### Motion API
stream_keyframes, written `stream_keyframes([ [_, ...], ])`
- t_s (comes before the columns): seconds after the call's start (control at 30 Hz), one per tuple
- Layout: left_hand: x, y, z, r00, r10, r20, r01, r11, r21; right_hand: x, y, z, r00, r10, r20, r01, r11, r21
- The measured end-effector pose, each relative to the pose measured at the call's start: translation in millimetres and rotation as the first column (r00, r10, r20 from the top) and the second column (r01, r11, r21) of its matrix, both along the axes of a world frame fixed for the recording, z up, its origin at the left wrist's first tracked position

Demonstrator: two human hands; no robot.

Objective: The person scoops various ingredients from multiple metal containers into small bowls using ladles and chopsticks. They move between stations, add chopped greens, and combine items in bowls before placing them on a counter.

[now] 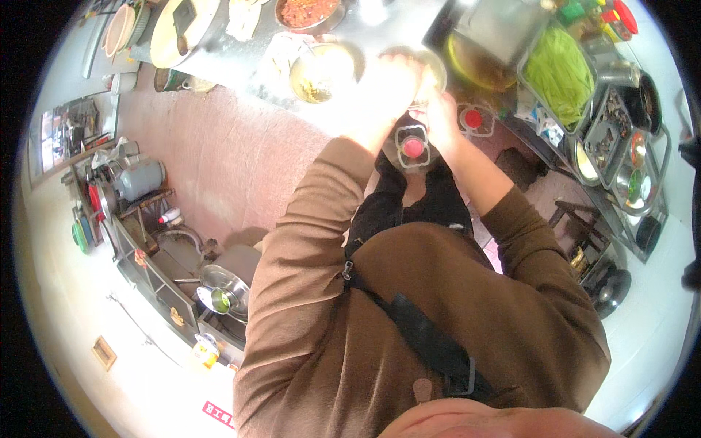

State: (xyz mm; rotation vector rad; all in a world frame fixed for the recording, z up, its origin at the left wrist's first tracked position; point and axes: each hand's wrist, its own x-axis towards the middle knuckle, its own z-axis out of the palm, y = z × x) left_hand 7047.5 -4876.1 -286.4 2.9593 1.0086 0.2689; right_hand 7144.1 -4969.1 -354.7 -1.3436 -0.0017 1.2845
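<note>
At the near edge of the metal counter (244,73), my two hands are close together by a round bowl (441,67). My left hand (391,91) lies over the bowl, so washed out by glare that its fingers do not show. My right hand (440,120) is at the bowl's near right side. Its fingers curl in towards the left hand, and what they hold is hidden. Just left stands a metal bowl (353,64) with yellowish food (314,91) inside. Below my hands is a clear container with a red cap (413,147).
A bowl of red chopped food (310,12) and a round board with a cleaver (184,22) stand farther back. To the right are a second red-capped container (474,119), a basket of green vegetables (558,73) and a metal tray (610,135). A gas cylinder (142,179) stands left.
</note>
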Motion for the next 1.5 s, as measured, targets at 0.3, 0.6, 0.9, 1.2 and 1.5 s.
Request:
stream_keyframes([
  [0.3,-64,0,27,0.946,0.129,0.296,-0.106,0.990,-0.094,-1,63,-31,0.955,0.221,0.198,-0.222,0.975,-0.016],
  [0.6,-184,42,-10,0.291,0.943,0.159,-0.221,0.228,-0.948,-1,105,-27,0.567,0.334,0.753,-0.271,0.939,-0.213],
  [0.9,-197,45,32,0.506,0.830,0.234,-0.192,0.373,-0.908,-6,114,78,-0.077,0.100,0.992,-0.478,0.869,-0.125],
  [1.2,-198,60,97,0.579,0.772,0.264,-0.201,0.448,-0.871,-42,124,108,-0.349,0.060,0.935,-0.844,0.412,-0.342],
  [1.5,-166,60,98,0.550,0.772,0.319,-0.186,0.486,-0.854,-61,59,160,-0.103,0.553,0.827,-0.757,0.496,-0.426],
])
